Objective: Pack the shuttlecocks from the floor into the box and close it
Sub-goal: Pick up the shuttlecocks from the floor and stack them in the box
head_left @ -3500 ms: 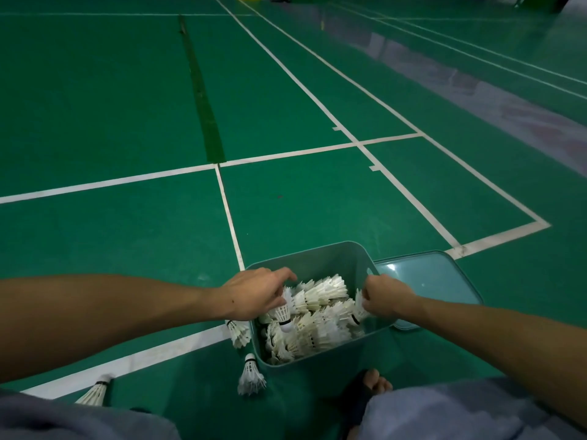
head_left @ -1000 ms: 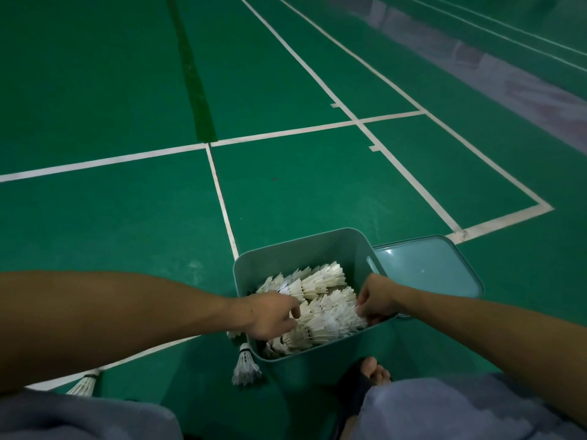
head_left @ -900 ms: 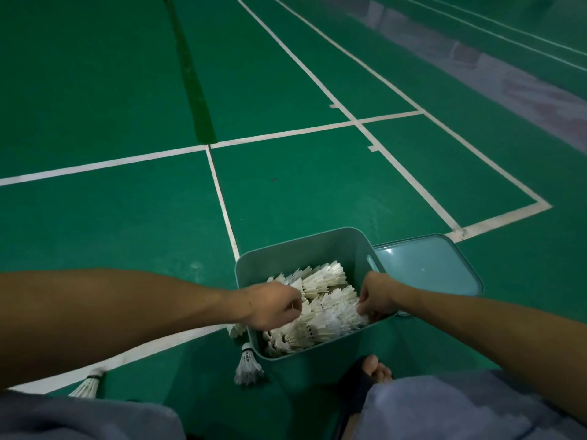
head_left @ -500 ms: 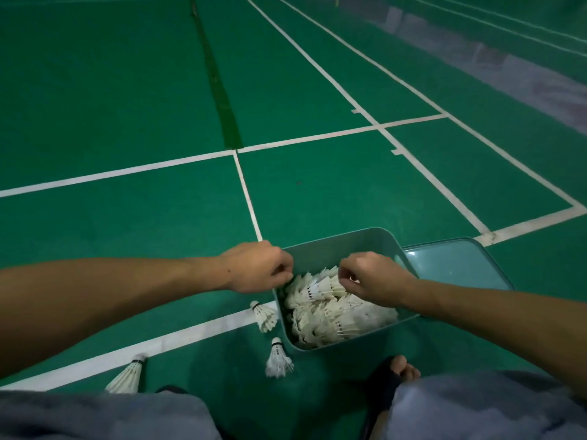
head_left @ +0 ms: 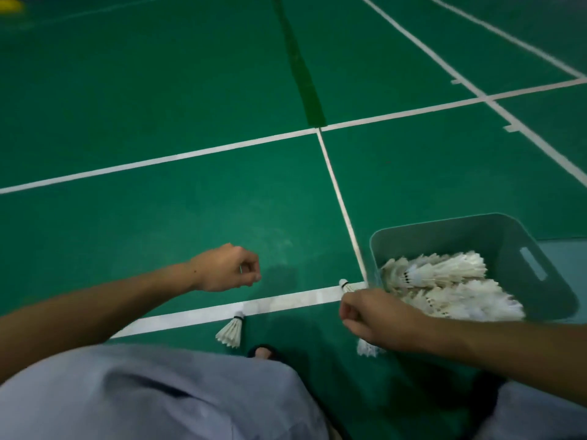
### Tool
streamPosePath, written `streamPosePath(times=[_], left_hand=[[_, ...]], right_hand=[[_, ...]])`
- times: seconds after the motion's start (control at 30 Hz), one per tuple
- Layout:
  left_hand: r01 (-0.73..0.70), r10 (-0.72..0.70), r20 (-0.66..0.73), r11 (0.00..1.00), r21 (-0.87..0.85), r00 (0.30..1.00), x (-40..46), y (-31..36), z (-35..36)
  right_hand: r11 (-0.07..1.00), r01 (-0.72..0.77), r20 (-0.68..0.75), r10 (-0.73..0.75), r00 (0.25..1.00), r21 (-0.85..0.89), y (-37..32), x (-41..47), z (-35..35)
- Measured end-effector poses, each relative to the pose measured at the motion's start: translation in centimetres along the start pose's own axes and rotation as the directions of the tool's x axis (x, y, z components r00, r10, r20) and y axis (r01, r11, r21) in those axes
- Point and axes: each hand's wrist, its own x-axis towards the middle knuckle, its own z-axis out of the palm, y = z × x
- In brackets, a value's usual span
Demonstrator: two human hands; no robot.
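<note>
The left hand [head_left: 224, 268] is being held above bare green floor [head_left: 158, 100], fingers curled loosely with nothing seen in them. The right hand [head_left: 378, 317] is being held in a fist just beside the near left corner of the box [head_left: 444, 230]; whether anything is gripped cannot be told. The open box is being filled with shuttlecocks [head_left: 444, 281], heaped below its rim. Three are lying outside: one [head_left: 231, 332] by the white line [head_left: 286, 301], one [head_left: 345, 284] at the corner, one [head_left: 367, 348] partly hidden under the right wrist. Wide open court is being left ahead and leftward.
</note>
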Motion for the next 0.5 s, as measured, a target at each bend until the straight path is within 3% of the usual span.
streamPosePath(times=[0.1, 0.27, 0.37, 0.5], left_hand=[[0.130, -0.129, 0.013, 0.990, -0.057, 0.992, -0.9, -4.2, 4.6], [0.325, -0.318, 0.077, 0.940, -0.108, 0.945, -0.7, -7.8, 13.2], [0.407, -0.398, 0.087, 0.905, -0.125, 0.913, 0.3, -8.3, 17.3], [0.486, -0.490, 0.042, 0.842, -0.233, 0.870, 2.1, -8.0, 19.2]], right_hand=[[0.958, -0.218, 0.054, 0.211, 0.976, 0.185, 0.5, -0.1, 4.5], [0.802, -0.539, 0.201, 0.501, 0.841, 0.256, 3.4, -1.5, 10.3], [0.701, -0.618, 0.231, 0.575, 0.785, 0.355, 4.8, -2.0, 12.1], [0.619, -0.620, 0.217, 0.601, 0.769, 0.482, 5.8, -1.6, 13.6]])
